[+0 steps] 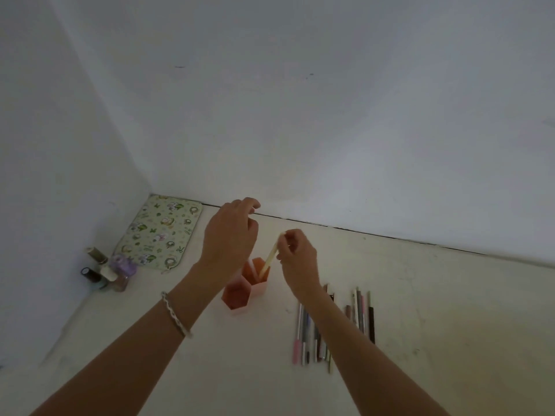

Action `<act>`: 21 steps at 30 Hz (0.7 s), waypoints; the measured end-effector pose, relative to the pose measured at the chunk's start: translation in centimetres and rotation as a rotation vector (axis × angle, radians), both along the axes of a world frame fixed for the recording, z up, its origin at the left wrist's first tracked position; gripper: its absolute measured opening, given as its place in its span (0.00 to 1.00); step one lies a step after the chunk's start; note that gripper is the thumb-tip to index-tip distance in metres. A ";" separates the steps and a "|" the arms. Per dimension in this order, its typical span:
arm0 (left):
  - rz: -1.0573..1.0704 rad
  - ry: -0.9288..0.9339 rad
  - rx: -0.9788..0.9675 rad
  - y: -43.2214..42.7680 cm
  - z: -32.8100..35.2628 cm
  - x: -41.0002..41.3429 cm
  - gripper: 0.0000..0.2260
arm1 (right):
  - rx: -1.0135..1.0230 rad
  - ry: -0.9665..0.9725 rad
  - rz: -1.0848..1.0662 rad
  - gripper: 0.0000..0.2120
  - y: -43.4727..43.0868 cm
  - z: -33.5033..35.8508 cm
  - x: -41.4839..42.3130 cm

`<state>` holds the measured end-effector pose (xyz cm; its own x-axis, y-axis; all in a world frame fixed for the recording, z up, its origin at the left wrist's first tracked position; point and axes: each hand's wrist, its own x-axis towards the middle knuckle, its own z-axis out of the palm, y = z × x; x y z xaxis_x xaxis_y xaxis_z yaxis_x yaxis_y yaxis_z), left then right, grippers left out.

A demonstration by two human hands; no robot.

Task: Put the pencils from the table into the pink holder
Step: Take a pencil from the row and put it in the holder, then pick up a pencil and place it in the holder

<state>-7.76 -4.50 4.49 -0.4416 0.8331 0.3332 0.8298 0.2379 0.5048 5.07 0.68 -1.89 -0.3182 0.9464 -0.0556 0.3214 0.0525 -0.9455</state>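
Head view: both hands [229,235] work over the pink holder, apart from each other.
Right hand [298,259]: thumb and fingertips pinch the upper end of a pale yellow pencil [271,253].
Left hand: hovers above and just left of the holder, fingers loosely curled, nothing seen in it; a braided bracelet [175,313] sits on the wrist.
Held pencil, axis: steeply tilted, near upright; upper end leans up and to the right toward the wall, lower end points down into the holder.
Held pencil, place: lower end is already inside the far compartment; not yet let go.
Pink holder [240,298]: hexagonal cells, standing on the tabletop [420,295] below the hands. A pale stick shape shows in the same cell; whether it is a pencil already placed, cannot tell.
Near cell: looks empty.
Pencils on tabletop [360,313]: a row right of the holder, partly hidden under the right forearm, lying flat and side by side, long axes running toward and away from the person.
Progress (judgement): early; one pencil going in, most of the row left.
Outskirts: patterned pouch [159,232] and small bottles [105,271] in the left corner.
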 end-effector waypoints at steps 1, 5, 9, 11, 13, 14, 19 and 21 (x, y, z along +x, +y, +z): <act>-0.005 -0.030 0.015 -0.1 0.1 0.7 0.13 | 0.012 -0.058 0.056 0.05 -0.2 -0.3 0.0; -0.059 -0.191 0.033 -0.2 -1.1 4.6 0.08 | 0.076 -0.170 -0.012 0.09 0.7 -0.5 1.8; -0.116 -0.227 -0.242 0.2 -6.0 8.8 0.05 | 0.026 -0.169 -0.183 0.09 2.7 -0.3 5.3; -0.134 -0.266 -0.473 0.1 -9.2 10.2 0.03 | -0.006 -0.166 -0.198 0.09 3.1 -0.4 7.0; -0.098 -0.312 -0.642 0.0 -11.4 11.2 0.06 | -0.032 -0.155 -0.210 0.10 3.2 -0.8 8.8; -0.071 -0.311 -0.694 -0.1 -12.1 11.5 0.07 | -0.038 -0.157 -0.211 0.10 3.2 -0.9 9.6; -0.042 -0.221 -0.692 0.0 -13.4 13.1 0.09 | -0.050 -0.201 -0.205 0.10 3.3 -2.0 12.6; -0.028 -0.216 -0.667 0.1 -13.4 13.3 0.08 | -0.058 -0.218 -0.194 0.10 3.4 -2.5 12.8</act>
<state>5.50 -4.41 -8.87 -0.4153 0.8414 -0.3457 0.7377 0.5339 0.4132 17.84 4.04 -4.40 -0.1059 0.9816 -0.1590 0.5160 -0.0824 -0.8526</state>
